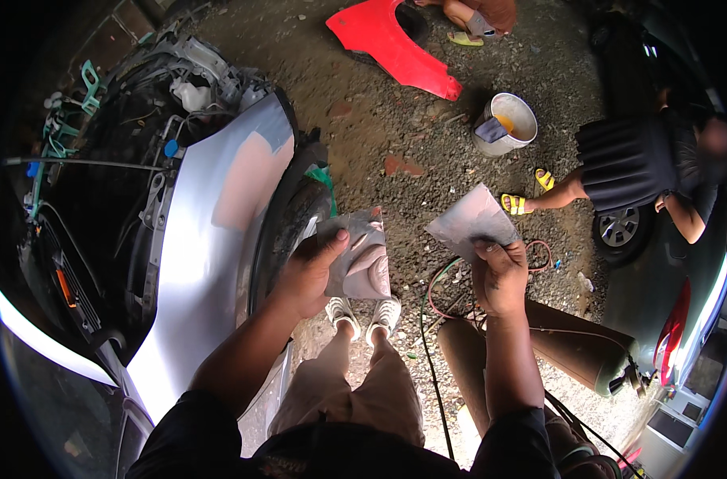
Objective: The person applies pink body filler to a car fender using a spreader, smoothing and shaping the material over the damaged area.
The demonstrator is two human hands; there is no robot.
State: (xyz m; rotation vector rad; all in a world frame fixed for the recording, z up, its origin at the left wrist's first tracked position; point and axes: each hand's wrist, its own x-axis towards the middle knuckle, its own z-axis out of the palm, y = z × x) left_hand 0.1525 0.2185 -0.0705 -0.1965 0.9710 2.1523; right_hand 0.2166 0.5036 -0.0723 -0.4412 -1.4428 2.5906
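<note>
My left hand point(309, 275) is closed on a thin flat plate point(352, 279) smeared with pinkish-grey putty, its thumb on the near edge. My right hand point(503, 275) pinches a flat, squarish spreader point(473, 221) with pale putty residue on it, tilted up and apart from the plate. Left of both hands is a silver car fender point(196, 215), touched by neither. A broad pinkish filler patch point(251, 176) covers its upper end.
The car's engine bay point(100, 184) is exposed at left. A white bucket point(513, 137), a red fender point(395, 48) and a crouching person point(483, 14) are farther off. Gas cylinders point(579, 343) and hoses point(435, 287) lie at right, near another person point(651, 164) beside a dark car point(651, 279).
</note>
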